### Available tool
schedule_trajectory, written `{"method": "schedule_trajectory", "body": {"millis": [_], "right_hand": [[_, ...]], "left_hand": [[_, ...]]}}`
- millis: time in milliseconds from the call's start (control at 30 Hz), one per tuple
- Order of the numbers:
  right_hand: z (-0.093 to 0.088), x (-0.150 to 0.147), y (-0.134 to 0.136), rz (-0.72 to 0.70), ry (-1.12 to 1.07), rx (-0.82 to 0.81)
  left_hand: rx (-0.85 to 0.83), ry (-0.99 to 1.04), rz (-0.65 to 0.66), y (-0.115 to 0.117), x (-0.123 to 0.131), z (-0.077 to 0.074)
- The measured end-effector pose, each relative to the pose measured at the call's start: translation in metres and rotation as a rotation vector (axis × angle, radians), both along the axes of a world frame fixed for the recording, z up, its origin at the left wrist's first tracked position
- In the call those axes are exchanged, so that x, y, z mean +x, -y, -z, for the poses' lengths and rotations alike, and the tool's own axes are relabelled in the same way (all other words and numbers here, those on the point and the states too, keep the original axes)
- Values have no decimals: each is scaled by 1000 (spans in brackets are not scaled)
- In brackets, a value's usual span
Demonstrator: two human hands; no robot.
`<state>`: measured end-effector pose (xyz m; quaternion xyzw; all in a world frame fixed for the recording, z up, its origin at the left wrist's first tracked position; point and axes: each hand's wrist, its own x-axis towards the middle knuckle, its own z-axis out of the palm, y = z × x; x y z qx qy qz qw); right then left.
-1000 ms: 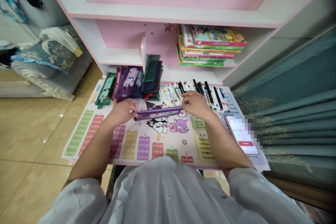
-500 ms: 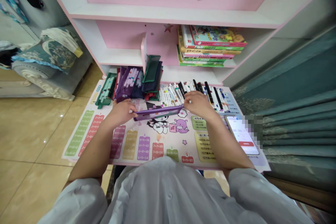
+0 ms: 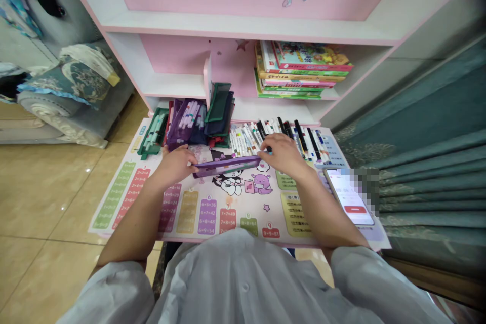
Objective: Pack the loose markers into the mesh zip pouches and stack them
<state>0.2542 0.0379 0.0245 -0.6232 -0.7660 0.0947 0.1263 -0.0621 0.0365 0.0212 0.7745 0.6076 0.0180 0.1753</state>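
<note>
The purple pouch (image 3: 227,166) is long and thin, and you can see a bit through its side. Pale shapes like pens show inside. It is tipped up on its long edge over the desk mat (image 3: 237,208), one end in the left hand (image 3: 175,164), the other in the right hand (image 3: 282,153).

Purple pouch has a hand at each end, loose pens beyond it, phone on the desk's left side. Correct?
No: in the head view the phone is on the right side of the desk. Rest stands: left hand and right hand at the ends of the purple pouch, loose pens beyond it.
</note>
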Motion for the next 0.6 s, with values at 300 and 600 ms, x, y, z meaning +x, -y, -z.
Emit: {"method": "schedule_trajectory", "body": {"millis": [300,600], "right_hand": [[13,-30,10,-336,67,-18],[10,-35,14,-386,-47,86]], "left_hand": [[39,37,36,6,10,5],[142,127,124,22,42,11]]}}
